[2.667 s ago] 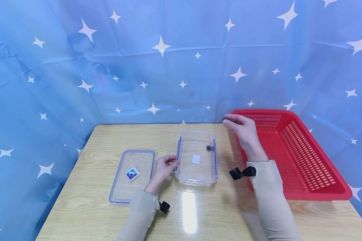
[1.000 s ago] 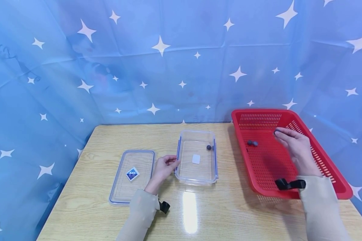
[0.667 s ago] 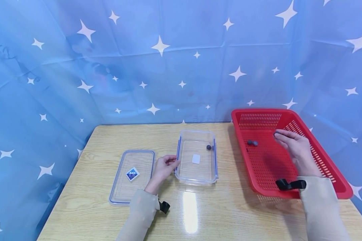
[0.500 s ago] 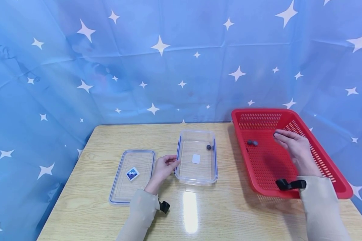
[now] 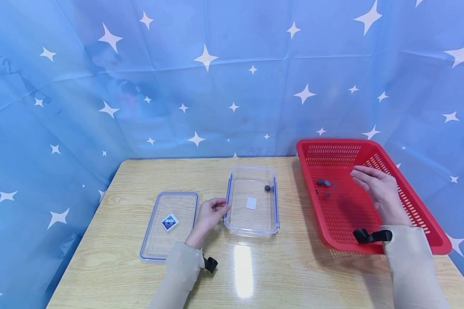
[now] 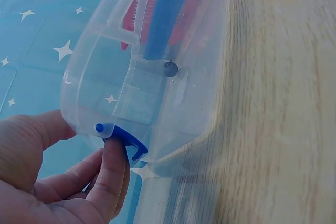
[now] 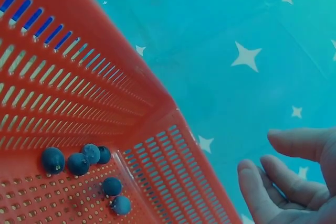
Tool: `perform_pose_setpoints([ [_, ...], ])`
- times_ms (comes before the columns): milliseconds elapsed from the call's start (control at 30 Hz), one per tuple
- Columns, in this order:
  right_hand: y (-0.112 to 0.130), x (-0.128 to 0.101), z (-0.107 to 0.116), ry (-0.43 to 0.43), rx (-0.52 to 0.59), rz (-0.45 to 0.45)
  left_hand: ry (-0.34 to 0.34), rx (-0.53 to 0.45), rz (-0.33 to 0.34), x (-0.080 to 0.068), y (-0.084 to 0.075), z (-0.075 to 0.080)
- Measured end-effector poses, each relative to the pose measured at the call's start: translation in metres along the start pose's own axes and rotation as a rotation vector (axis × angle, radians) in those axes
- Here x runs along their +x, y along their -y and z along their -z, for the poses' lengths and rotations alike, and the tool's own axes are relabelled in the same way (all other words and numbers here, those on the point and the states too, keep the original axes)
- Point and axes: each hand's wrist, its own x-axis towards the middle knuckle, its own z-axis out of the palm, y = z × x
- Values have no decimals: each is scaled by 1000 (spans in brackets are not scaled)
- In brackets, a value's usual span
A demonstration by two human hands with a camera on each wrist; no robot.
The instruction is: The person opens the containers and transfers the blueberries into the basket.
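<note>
1. Our right hand (image 5: 375,186) hangs over the red basket (image 5: 410,206), fingers loosely spread and released, grasping nothing.
2. The wrist view shows the right fingertips (image 7: 262,187) apart from each other and clear of the basket wall.
3. Blueberries (image 7: 79,161) lie on the perforated basket floor near its far left corner; we see four in a cluster and two more just beside them (image 7: 115,195). In the head view they appear as small dark dots (image 5: 323,183).
4. Our left hand (image 5: 210,214) grasps the left rim of the clear box (image 5: 252,227), thumb and fingers pinching at the blue clip (image 6: 122,139).
5. One blueberry (image 5: 267,188) lies inside the box near its far right corner, beside a white label (image 5: 251,203).
6. The lid (image 5: 170,225) lies flat on the table (image 5: 255,274), just left of the left hand.
</note>
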Motion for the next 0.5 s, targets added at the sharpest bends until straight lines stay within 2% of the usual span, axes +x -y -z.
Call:
perform_pose_setpoints([
  [200, 2, -3, -8, 17, -25, 21, -1, 18, -3, 0, 0, 0],
  [500, 5, -7, -40, 53, -20, 96, 0, 28, 8, 1, 1, 0],
])
